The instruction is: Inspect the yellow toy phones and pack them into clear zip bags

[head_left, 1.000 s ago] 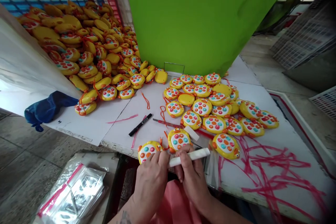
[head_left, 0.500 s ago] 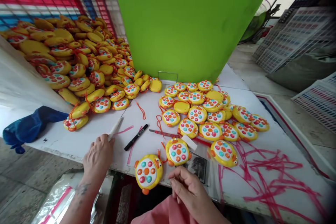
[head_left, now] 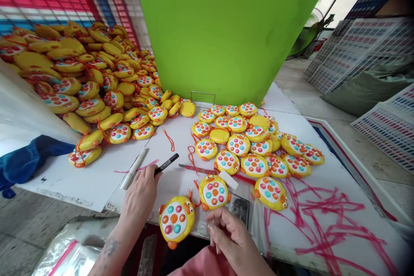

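Observation:
My left hand [head_left: 140,200] reaches over the white table [head_left: 97,181], its fingers closing on a black marker [head_left: 166,164]. A white stick-shaped tool [head_left: 134,174] lies on the table just left of that hand, untouched. My right hand [head_left: 228,235] hovers near the table's front edge with loosely curled fingers and nothing in them. A yellow duck-shaped toy with coloured buttons [head_left: 176,221] lies between my hands. A second one [head_left: 212,192] sits just behind it.
A heap of yellow toys [head_left: 87,82] fills the back left. A flatter group of toys [head_left: 255,146] lies centre right. A large green container [head_left: 226,30] stands behind. Red marker scribbles [head_left: 323,228] cover the right table. A blue cloth [head_left: 26,164] hangs left.
The white tool passed from both hands to my left hand, which laid it on the table at the left. That hand then moved right onto the black marker. My right hand drew back.

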### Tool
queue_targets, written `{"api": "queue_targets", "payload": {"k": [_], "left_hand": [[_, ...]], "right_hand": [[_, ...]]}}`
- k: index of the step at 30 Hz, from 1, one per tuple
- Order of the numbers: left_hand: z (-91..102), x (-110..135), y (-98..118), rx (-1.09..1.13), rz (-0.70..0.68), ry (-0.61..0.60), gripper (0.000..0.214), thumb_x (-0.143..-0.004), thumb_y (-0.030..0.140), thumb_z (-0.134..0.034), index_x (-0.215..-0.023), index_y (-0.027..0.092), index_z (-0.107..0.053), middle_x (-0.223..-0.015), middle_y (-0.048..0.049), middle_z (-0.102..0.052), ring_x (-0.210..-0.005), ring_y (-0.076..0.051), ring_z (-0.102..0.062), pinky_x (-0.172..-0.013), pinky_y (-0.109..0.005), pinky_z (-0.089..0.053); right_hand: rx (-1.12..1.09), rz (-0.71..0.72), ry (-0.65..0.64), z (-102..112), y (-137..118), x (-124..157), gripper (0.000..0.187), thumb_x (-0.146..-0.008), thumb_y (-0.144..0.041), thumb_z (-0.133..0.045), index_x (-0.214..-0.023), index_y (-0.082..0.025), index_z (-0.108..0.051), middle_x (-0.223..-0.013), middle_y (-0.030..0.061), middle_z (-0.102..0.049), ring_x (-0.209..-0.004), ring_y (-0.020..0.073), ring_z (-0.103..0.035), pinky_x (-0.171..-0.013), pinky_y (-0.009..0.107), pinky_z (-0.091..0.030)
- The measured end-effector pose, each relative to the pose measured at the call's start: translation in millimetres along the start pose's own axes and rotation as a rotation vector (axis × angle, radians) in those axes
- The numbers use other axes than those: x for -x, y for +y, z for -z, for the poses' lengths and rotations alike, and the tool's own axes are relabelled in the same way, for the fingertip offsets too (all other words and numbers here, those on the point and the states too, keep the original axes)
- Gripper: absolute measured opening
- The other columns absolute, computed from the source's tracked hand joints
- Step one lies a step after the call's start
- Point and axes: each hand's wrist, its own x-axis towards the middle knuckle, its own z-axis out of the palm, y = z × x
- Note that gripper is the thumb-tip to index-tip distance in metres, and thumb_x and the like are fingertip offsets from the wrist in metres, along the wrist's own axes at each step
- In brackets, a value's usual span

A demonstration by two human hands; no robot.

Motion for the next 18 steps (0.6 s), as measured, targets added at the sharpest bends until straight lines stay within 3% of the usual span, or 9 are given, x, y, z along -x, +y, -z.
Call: {"api": "queue_targets", "payload": {"k": [2,4,7,12,15,18], "left_hand": [[13.3,13.4,17.4,0.138,-0.103,0.024,0.022,-0.095,0.03,-0.039,-0.11,0.019,-0.05,-0.094,-0.0075,-0.063,-0.087,-0.023,-0.063,-0.072,-0.033,-0.05],[24.4,32.4,41.1,0.262,-0.295,0.014,0.018,-0.095,0.023,-0.038,-0.108,0.022,-0.05,-0.09,-0.0044,-0.062,-0.082,-0.019,-0.062,-0.068,-0.029,-0.051],[28.4,61.6,75.3,0.378,-0.495,-0.063,0.025,-0.091,0.016,-0.043,-0.114,0.022,-0.048,-0.095,-0.0049,-0.064,-0.082,-0.019,-0.062,-0.07,-0.028,-0.051],[15.2,94.0,99.3,0.497,-0.398,-0.158,0.014,-0.083,0.013,-0.048,-0.094,0.021,-0.052,-0.081,-0.0037,-0.064,-0.07,-0.019,-0.061,-0.057,-0.027,-0.047],[20.5,103.7,100.1,0.612,-0.289,-0.364,0.012,-0.076,0.015,-0.055,-0.085,0.022,-0.053,-0.073,0.0001,-0.064,-0.061,-0.015,-0.058,-0.054,-0.024,-0.042],[40.5,104.8,98.1,0.729,-0.192,-0.563,0.013,-0.075,0.019,-0.058,-0.087,0.023,-0.055,-0.074,0.0025,-0.065,-0.062,-0.012,-0.056,-0.054,-0.02,-0.04]], "right_hand": [[-0.071,0.057,0.049,1.7,-2.4,-1.6,0.039,-0.087,-0.046,-0.057,-0.116,-0.021,-0.05,-0.073,-0.0026,-0.05,-0.063,0.0112,-0.046,-0.06,0.024,-0.038],[-0.144,0.12,0.081,1.9,-6.6,-3.1,0.049,-0.082,-0.046,-0.064,-0.121,-0.023,-0.046,-0.076,-0.0025,-0.049,-0.065,0.012,-0.045,-0.061,0.024,-0.038],[-0.166,0.205,0.057,1.3,-13.8,-2.3,0.037,-0.078,-0.045,-0.068,-0.104,-0.024,-0.052,-0.073,-0.0033,-0.047,-0.062,0.0119,-0.043,-0.058,0.024,-0.037],[0.265,0.357,0.033,5.5,-23.2,10.6,0.014,-0.087,-0.03,-0.057,-0.077,-0.022,-0.052,-0.063,-0.0036,-0.05,-0.056,0.011,-0.047,-0.054,0.023,-0.035],[0.504,0.432,-0.064,10.0,-34.2,19.9,0.013,-0.087,-0.022,-0.056,-0.074,-0.023,-0.053,-0.066,-0.0021,-0.057,-0.065,0.0136,-0.055,-0.064,0.025,-0.041],[0.555,0.461,-0.142,11.2,-55.1,26.3,0.012,-0.084,-0.021,-0.061,-0.073,-0.024,-0.057,-0.068,-0.0005,-0.06,-0.068,0.016,-0.057,-0.067,0.028,-0.044]]}}
